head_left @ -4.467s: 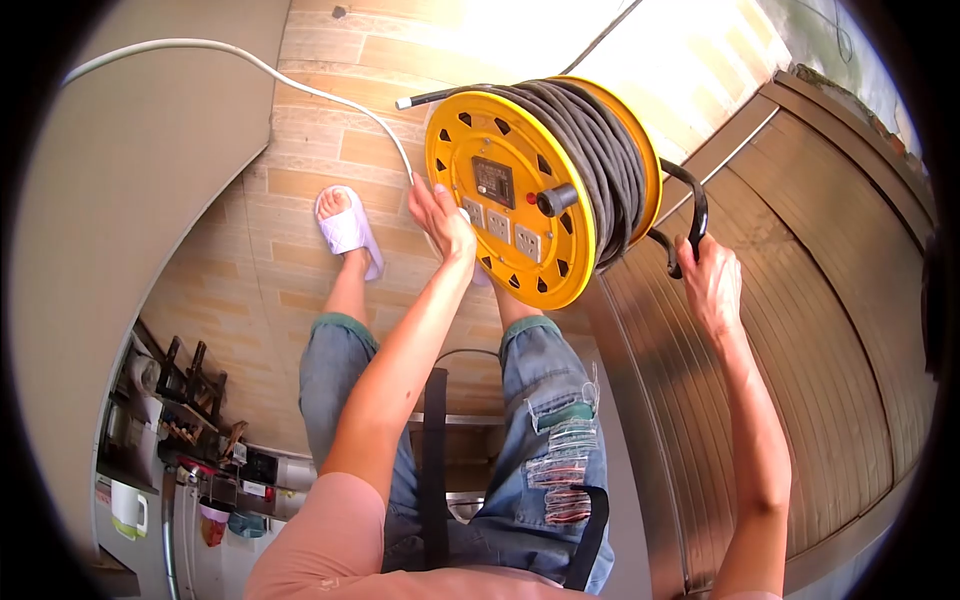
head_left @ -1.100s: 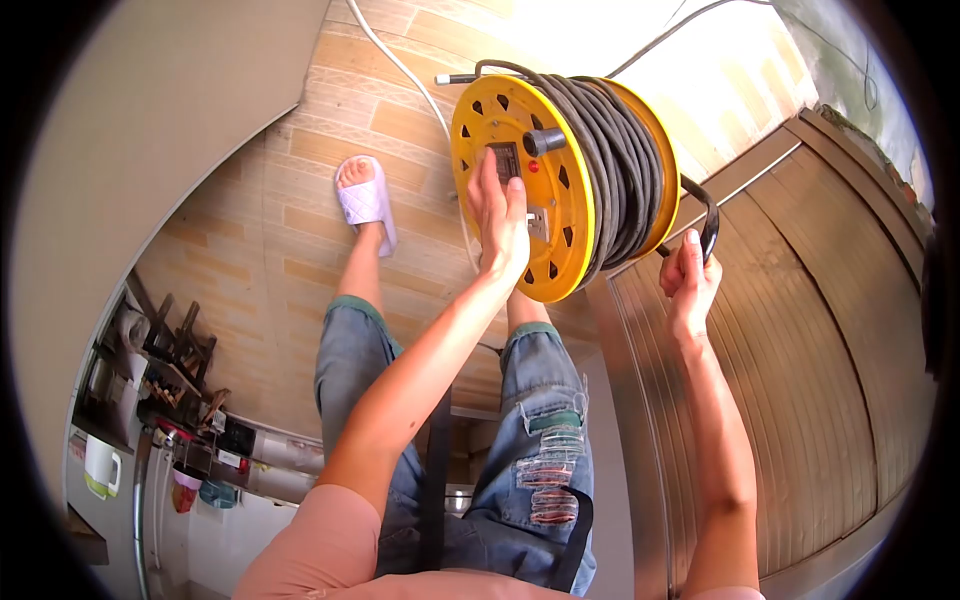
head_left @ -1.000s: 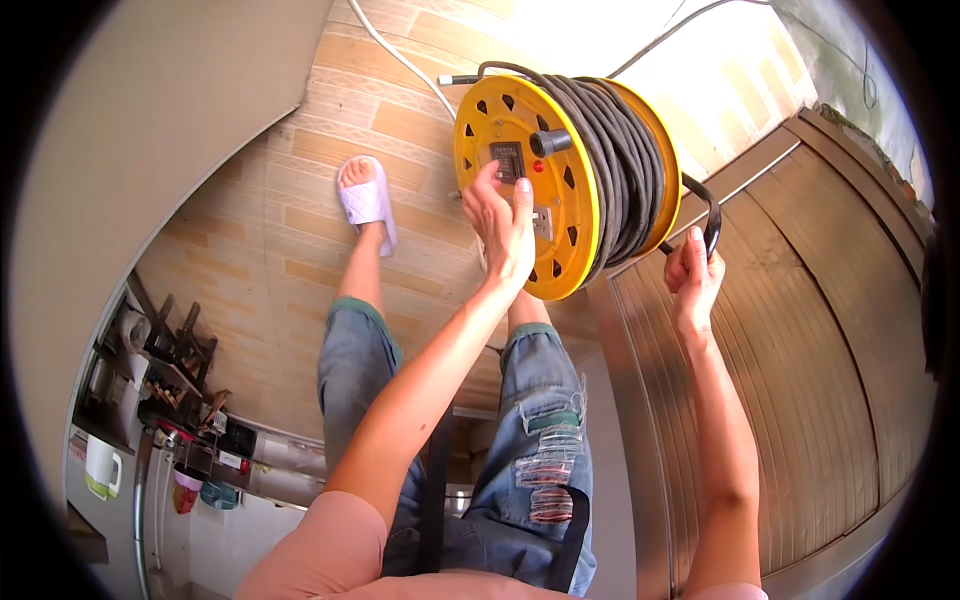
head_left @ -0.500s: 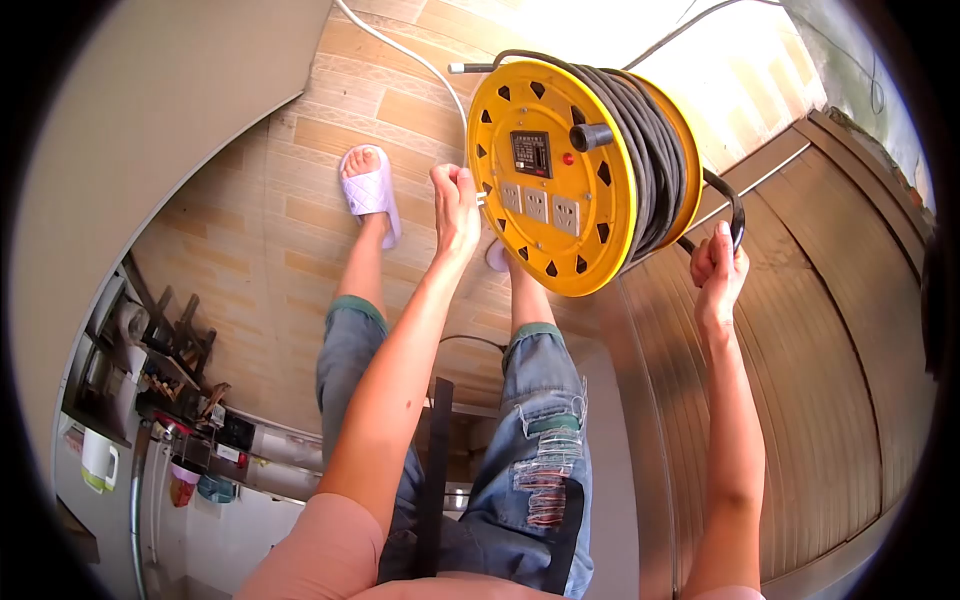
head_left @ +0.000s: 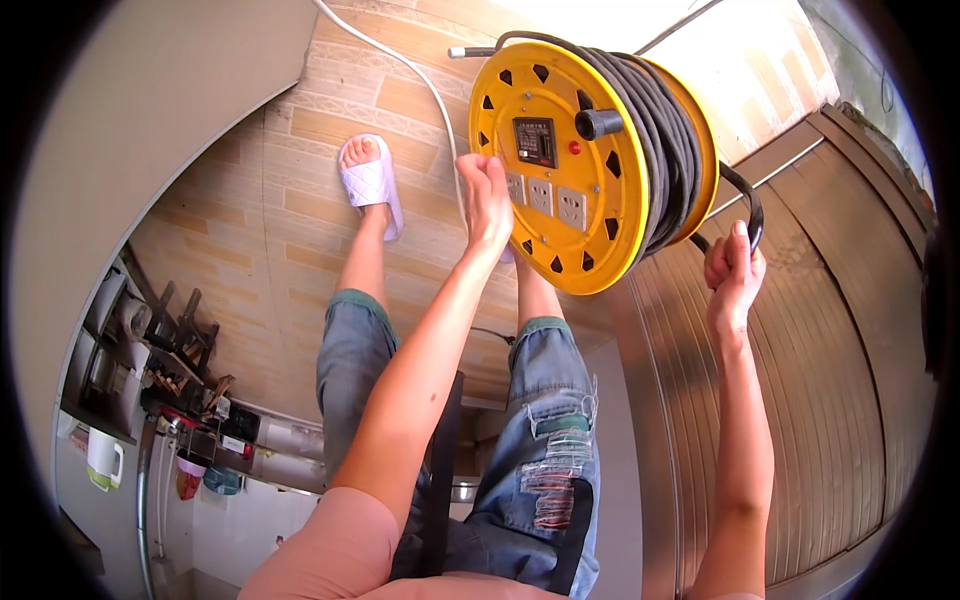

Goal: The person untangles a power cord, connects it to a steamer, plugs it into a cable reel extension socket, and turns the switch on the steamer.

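A yellow cable reel (head_left: pixel 590 160) wound with black cable (head_left: pixel 668 150) hangs upright above the floor. My right hand (head_left: pixel 735 270) is closed round the reel's black handle (head_left: pixel 752 205). On the reel's face are several sockets (head_left: pixel 541 196), a label panel, a red button and a black knob (head_left: pixel 598 124). My left hand (head_left: pixel 485 203) is pinched on a plug at the left-most socket; the fingers hide the plug, and I cannot tell whether its prongs are in. A white cord (head_left: pixel 430 82) runs up from behind this hand.
A brown ribbed metal panel (head_left: pixel 800 330) stands close on the right. My foot in a lilac slipper (head_left: pixel 368 185) rests on the tiled floor (head_left: pixel 290 200). A pale panel (head_left: pixel 150 120) fills the upper left, with cluttered shelves (head_left: pixel 160 350) below.
My left hand has moved right, bringing the plug, whose prongs showed before, up to the socket. The reel and my right hand have shifted slightly right.
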### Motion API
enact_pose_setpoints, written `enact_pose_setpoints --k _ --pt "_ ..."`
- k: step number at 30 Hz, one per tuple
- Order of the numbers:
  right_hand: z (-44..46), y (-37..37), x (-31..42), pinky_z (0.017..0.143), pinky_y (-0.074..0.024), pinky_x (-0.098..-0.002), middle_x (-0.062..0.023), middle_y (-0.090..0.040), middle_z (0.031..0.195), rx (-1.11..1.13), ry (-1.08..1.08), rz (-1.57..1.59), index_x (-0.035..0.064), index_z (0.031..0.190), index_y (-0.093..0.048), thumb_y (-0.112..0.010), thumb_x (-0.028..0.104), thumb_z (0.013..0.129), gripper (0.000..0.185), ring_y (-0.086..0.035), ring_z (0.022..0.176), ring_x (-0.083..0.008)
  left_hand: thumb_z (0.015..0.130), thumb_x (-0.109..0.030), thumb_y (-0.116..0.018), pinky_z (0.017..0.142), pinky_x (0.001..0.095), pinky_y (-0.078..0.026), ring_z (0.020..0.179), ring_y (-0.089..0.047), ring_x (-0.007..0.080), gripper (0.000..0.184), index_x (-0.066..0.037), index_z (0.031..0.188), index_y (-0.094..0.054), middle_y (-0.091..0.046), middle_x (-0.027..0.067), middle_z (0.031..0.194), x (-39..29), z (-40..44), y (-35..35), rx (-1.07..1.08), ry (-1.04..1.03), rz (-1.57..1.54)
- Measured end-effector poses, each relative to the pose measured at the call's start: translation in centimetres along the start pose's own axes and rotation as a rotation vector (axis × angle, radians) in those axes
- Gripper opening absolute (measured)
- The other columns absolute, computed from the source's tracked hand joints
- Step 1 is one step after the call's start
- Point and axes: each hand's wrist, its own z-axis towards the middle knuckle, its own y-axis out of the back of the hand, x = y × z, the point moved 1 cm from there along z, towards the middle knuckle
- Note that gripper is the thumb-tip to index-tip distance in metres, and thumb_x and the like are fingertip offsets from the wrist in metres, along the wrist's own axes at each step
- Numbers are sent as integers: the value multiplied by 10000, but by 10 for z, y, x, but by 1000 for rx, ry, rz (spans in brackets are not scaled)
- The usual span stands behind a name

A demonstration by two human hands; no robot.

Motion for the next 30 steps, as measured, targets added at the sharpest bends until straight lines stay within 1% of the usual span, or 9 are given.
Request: enact_pose_setpoints --k 4,7,11,15,18,21,24,27,30 --pt "-4 -7 3 379 -180 -227 36 -274 450 -10 2 2 139 539 -292 -473 335 900 449 -232 395 -66 913 -294 -361 897 432 -299 1049 -400 336 347 19 1063 -381 -452 211 1078 0 7 -3 -108 -110 179" --pt "-8 -10 5 379 -181 -230 36 -266 446 13 -23 -1 129 529 -300 -470 335 902 459 -232 395 -66 923 -329 -333 989 444 -215 1188 -288 350 454 23 1209 -355 -374 224 1231 8 8 0 -112 -64 133" --pt "-15 -16 12 385 -172 -229 38 -271 446 32 -40 -20 116 524 -318 -471 344 903 468 -228 398 -63 937 -344 -273 1062 413 -138 1297 -174 358 557 4 1362 -181 -213 225 1394 19 22 4 36 -11 34" --pt "-19 -33 38 392 -165 -232 42 -295 468 78 2 -136 119 557 -324 -494 342 896 439 -230 411 -55 939 -308 -276 1056 379 -174 1294 -221 318 529 -29 1377 -179 -241 188 1397 8 6 -3 131 -40 -35" --pt "-12 -28 49 401 -157 -230 51 -306 487 130 41 -273 117 580 -333 -495 324 899 413 -231 425 -43 943 -421 -308 1036 345 -222 1264 -278 200 556 -136 1400 -170 -251 56 1414 15 -18 -25 211 357 -481" --pt "4 -15 54 399 -151 -231 55 -301 487 126 46 -295 123 578 -331 -488 334 901 417 -221 426 -41 923 -469 -330 1047 352 -212 1297 -233 207 614 -164 1412 -120 -199 39 1438 32 -34 -43 129 447 -755" --pt "24 -1 56 397 -149 -231 58 -273 476 89 53 -298 141 570 -313 -482 347 899 424 -210 422 -42 937 -428 -309 1070 364 -135 1336 -124 233 620 -99 1409 -79 -102 90 1460 40 -36 -55 84 280 -527" --pt "43 14 54 398 -146 -235 57 -255 458 44 34 -277 169 563 -264 -482 379 885 442 -205 420 -49 938 -406 -302 1077 375 -73 1348 -18 264 626 -57 1401 -66 2 135 1462 22 -37 -54 86 -26 -253" --pt "49 19 49 399 -136 -234 62 -261 463 81 28 -221 165 566 -281 -497 396 878 444 -198 415 -45 935 -407 -297 1076 383 -37 1345 54 290 640 -39 1398 -51 68 165 1453 12 -30 -47 137 -185 -163"
